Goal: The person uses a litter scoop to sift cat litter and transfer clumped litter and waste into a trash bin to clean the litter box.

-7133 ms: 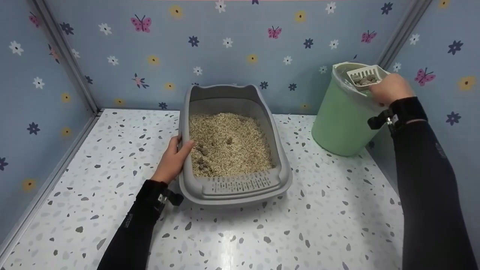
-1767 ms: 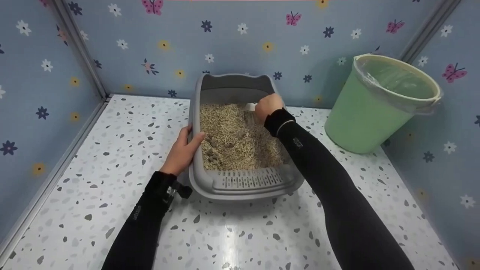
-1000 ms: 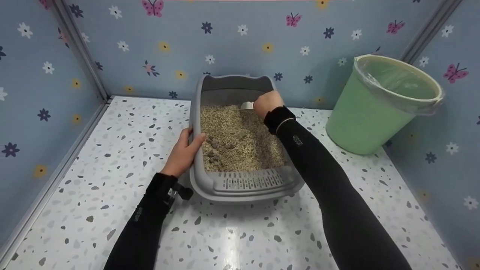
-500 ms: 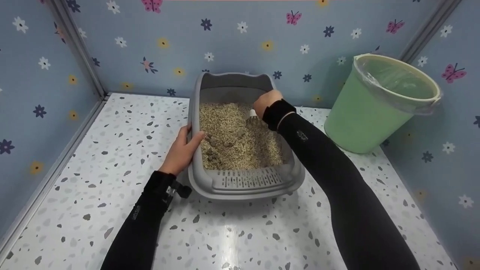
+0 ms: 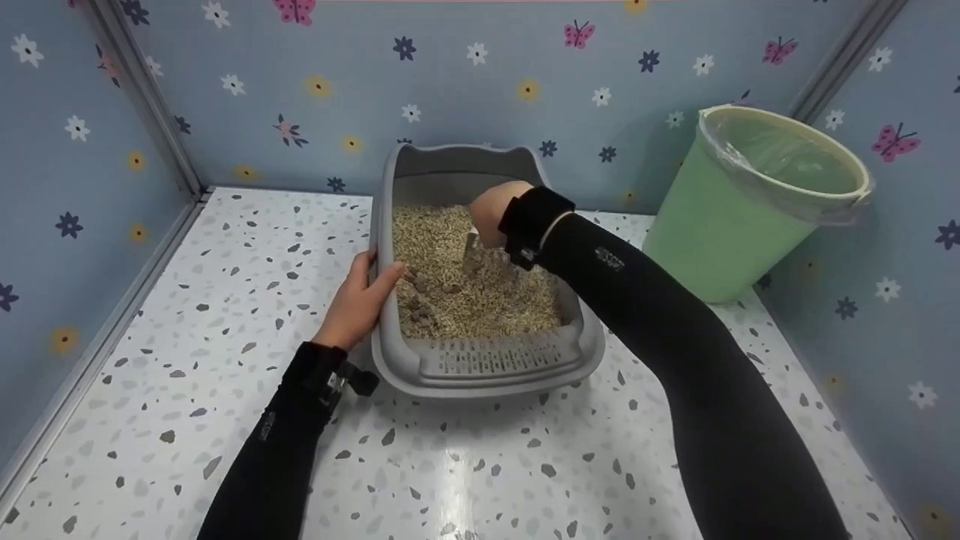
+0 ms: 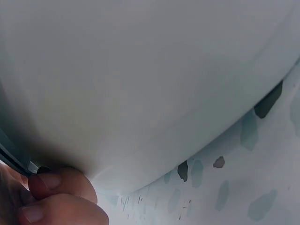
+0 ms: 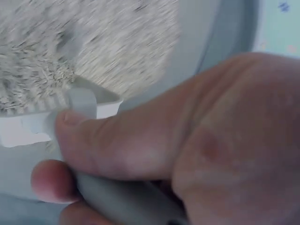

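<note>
A grey litter box (image 5: 487, 382) holds tan litter (image 5: 431, 232), with several darker clumps (image 5: 418, 309) on its left side. My left hand (image 5: 354, 306) grips the box's left rim, thumb over the top; in the left wrist view its curled fingers (image 6: 63, 185) show against the box's outer wall. Inside the box, my right hand (image 5: 495, 214) holds a pale litter scoop (image 7: 83, 101) by its handle, thumb along the top. Litter lies on the scoop's slotted end in the right wrist view. In the head view the hand and wrist hide most of the scoop.
A green bin (image 5: 720, 232) with a clear plastic liner stands at the right, near the corner. Flower-patterned walls (image 5: 465, 90) enclose the back and sides. The speckled white surface (image 5: 247, 300) stretches around the box.
Seven seconds ago my right hand held the scoop with clumps over the bin; since then it has come into the litter. Lately it has shifted left and toward me. My left hand stays on the rim.
</note>
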The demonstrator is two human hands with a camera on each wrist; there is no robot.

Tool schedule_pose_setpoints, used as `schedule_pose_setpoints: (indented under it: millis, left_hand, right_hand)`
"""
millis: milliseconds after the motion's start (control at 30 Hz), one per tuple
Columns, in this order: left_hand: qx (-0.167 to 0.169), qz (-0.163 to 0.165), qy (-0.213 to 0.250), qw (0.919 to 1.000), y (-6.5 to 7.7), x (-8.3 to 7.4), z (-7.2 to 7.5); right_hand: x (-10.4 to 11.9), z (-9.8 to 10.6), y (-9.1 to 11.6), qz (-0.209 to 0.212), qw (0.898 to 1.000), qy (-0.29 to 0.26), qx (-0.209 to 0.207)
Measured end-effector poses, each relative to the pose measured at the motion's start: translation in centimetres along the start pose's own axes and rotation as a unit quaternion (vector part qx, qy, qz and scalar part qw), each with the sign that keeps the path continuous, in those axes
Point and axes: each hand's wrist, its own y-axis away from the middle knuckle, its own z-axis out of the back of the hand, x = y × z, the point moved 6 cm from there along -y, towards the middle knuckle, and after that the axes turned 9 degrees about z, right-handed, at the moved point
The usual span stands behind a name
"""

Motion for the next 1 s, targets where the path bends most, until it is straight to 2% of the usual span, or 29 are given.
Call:
schedule_pose_setpoints:
  millis: [100, 200, 367, 467, 600, 833, 900, 1000]
  left_hand:
    - [-0.001, 0.0, 0.002, 1.0, 0.0, 0.1, 0.0]
    - [-0.001, -0.002, 0.003, 1.0, 0.0, 0.0, 0.0]
    - [0.001, -0.005, 0.005, 1.0, -0.1, -0.1, -0.1]
    - [0.004, -0.003, 0.005, 1.0, -0.1, 0.0, -0.1]
    - [0.002, -0.002, 0.005, 1.0, -0.1, 0.1, 0.1]
    - [0.011, -0.001, 0.001, 0.9999, 0.0, 0.4, -0.1]
    - [0.01, 0.0, -0.002, 1.0, 0.0, 0.4, -0.2]
    - [0.002, 0.003, -0.004, 1.0, -0.1, 0.3, -0.1]
  right_hand:
    - [1.0, 0.8, 0.3, 0.013, 1.0, 0.0, -0.008]
    - [1.0, 1.5, 0.7, 0.013, 1.0, -0.004, -0.024]
    - [-0.7, 2.0, 1.7, -0.039, 0.998, 0.017, -0.043]
    - [-1.8, 1.4, 2.0, -0.074, 0.996, 0.034, -0.04]
    - [-3.0, 0.0, 1.7, -0.101, 0.991, 0.057, -0.062]
    - [-4.1, -2.6, -0.5, -0.102, 0.983, 0.098, -0.116]
    - [-4.2, -3.2, -0.8, -0.097, 0.983, 0.101, -0.115]
    - [-4.2, -3.3, -0.7, -0.074, 0.989, 0.083, -0.093]
